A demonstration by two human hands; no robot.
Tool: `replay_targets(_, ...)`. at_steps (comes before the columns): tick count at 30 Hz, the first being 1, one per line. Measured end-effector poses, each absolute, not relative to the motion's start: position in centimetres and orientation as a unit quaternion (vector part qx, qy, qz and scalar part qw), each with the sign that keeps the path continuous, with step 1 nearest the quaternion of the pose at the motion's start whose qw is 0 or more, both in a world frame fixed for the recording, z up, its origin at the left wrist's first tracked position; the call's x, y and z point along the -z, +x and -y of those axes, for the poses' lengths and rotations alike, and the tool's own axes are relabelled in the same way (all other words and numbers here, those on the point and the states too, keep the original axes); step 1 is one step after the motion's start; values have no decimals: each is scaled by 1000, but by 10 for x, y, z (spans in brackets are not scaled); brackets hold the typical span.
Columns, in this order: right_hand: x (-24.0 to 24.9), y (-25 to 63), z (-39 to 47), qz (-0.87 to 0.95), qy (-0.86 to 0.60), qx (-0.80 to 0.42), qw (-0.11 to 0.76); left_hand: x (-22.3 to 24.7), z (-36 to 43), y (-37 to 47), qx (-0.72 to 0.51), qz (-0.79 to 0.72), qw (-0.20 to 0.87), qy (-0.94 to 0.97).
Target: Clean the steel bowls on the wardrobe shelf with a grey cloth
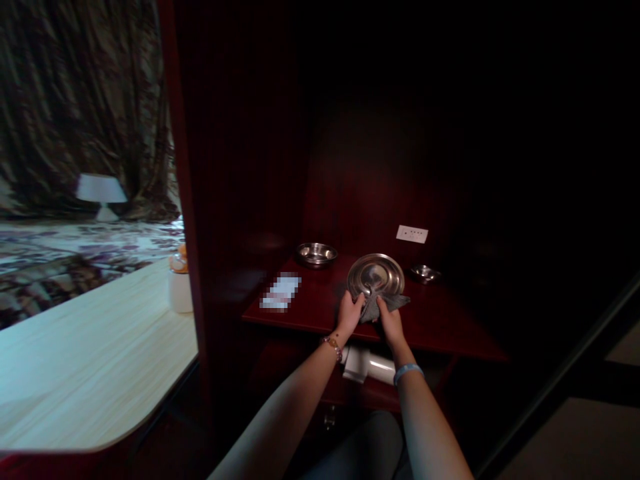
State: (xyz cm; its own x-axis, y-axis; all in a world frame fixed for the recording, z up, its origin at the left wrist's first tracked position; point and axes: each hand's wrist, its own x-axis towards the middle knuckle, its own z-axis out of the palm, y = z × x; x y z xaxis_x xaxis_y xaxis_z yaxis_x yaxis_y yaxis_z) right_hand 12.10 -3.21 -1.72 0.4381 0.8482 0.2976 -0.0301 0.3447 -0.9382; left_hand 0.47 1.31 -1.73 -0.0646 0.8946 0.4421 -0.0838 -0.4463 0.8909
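Both my hands are at a round, shiny metal plate (379, 268), tilted up above the dark red desk. My left hand (351, 311) grips the plate's near left edge, thumb on top. A grey cloth (371, 308) lies bunched over the near rim between my hands. My right hand (391, 320) is closed on the cloth at the plate's near right edge, its thumb pressing down. The fingers beneath are hidden. Behind to the left a metal bowl (317, 254) rests on the desk, and a smaller metal bowl (425, 273) sits to the right.
The dark red desk (310, 309) has a blurred white item (281, 292) on its left. A socket plate (412, 234) is on the back wall. White cylindrical objects (370, 366) lie below. To the left are a pale table (95, 353), a white jar (181, 291) and a lamp (101, 189).
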Motion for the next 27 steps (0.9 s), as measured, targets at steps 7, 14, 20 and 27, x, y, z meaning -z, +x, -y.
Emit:
replay_targets(7,19,121,29,429,-473,-315,702,17,-13,3,-661,-355,357,557)
replay_targets(14,20,122,30,424,-472,-313,707,15,-9,0,-635,-385,336,580)
replay_targets(20,21,123,30,419,-479,-305,709,12,-6,1,-626,-362,375,580)
replay_targets(27,20,124,30,416,-474,-303,715,14,-9,4,-602,-349,419,583)
